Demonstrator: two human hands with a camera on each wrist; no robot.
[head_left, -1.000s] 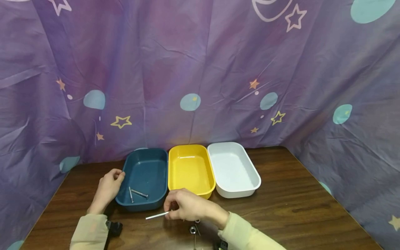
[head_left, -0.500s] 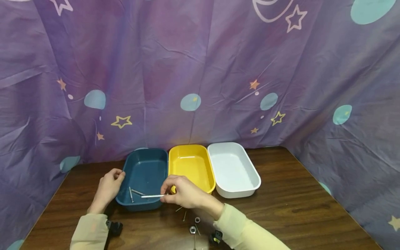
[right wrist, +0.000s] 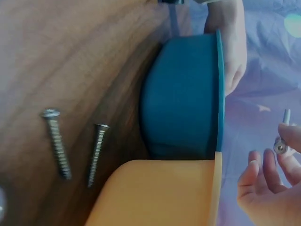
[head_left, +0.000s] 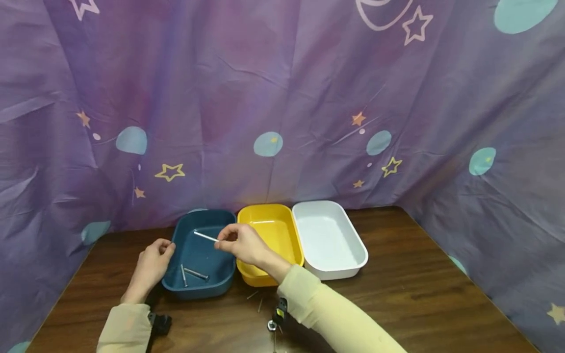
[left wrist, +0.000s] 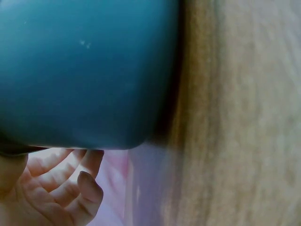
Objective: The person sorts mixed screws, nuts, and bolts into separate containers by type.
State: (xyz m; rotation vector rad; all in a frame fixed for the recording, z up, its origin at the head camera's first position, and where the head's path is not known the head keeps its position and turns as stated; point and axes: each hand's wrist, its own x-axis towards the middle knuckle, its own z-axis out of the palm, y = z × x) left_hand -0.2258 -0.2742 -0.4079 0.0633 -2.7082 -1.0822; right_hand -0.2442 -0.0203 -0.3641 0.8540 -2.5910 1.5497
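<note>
Head view, and the right hand (head_left: 244, 244) pinches a slim metal bolt (head_left: 205, 236) over the blue tray (head_left: 209, 260), just left of centre, low in the frame! At lower left, the left hand (head_left: 152, 262) touches that tray's left rim; whether it grips, I can't tell. Two bolts (head_left: 196, 274) lie inside, near end. Yellow tray (head_left: 273, 238), then white tray (head_left: 328, 240), stand to the right. Right wrist view: two threaded screws (right wrist: 57, 146) on the counter (right wrist: 70, 84), left side.
</note>
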